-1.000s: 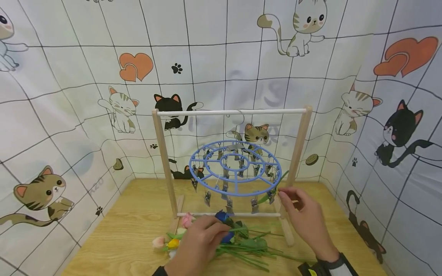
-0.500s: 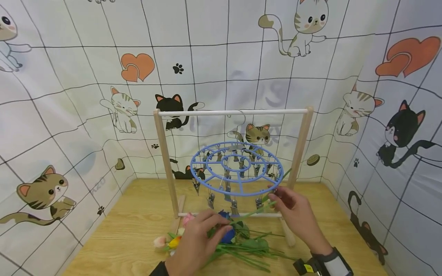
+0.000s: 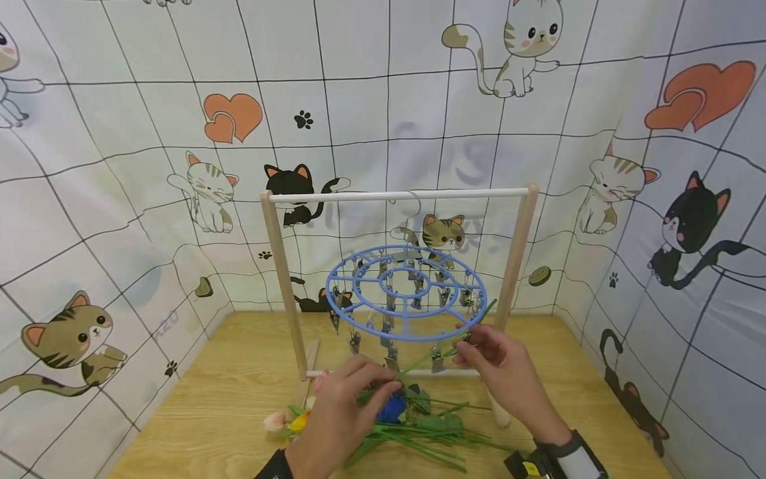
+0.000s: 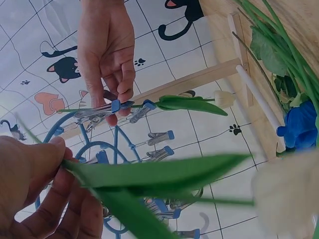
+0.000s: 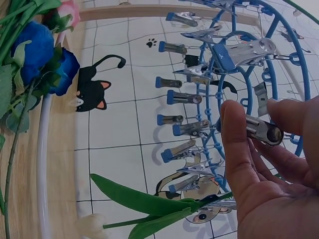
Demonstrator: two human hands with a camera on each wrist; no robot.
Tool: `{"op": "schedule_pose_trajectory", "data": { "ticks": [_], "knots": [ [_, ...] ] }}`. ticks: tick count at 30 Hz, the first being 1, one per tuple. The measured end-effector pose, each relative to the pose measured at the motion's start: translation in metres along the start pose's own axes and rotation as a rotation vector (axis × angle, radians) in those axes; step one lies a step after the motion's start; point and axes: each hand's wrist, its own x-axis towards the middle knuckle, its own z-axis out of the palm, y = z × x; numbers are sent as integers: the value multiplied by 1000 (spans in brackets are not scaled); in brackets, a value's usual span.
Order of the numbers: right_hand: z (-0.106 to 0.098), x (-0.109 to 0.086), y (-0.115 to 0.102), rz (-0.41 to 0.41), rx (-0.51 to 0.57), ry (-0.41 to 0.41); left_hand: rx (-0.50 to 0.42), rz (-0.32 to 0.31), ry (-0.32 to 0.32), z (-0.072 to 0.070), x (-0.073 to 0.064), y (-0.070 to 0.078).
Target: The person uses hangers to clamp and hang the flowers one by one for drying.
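Kinda tight at the near-right edge of the blue ring [image 3: 405, 338]: right hand [image 3: 505, 364] is pinching a metal clip [image 5: 265, 130] there, rack post [image 3: 515, 263] close by. Left hand [image 3: 344, 414] pinches a white tulip [image 4: 164, 172] by the stem, below that rim, with more tabletop [image 3: 197, 399] out left. Other clips [image 5: 184, 97] dangle around, a second tulip [image 4: 192, 103] hangs just beyond, flower pile [image 3: 439, 424] underneath

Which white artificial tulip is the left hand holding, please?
The white tulip looming largest in the left wrist view; another white tulip instead hangs from the round blue rack.
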Motion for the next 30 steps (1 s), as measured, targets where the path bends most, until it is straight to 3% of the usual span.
{"op": "schedule_pose_trajectory", "data": {
  "ticks": [11,24,30],
  "knots": [
    [9,1,-2,-5,120,-41,-64,-68,53,1,1,-4],
    [15,-2,-3,2,182,-94,-100,-92,81,4,3,-6],
    [21,-4,-5,-2,160,-68,-112,-106,95,5,5,-6]
  ]
}}
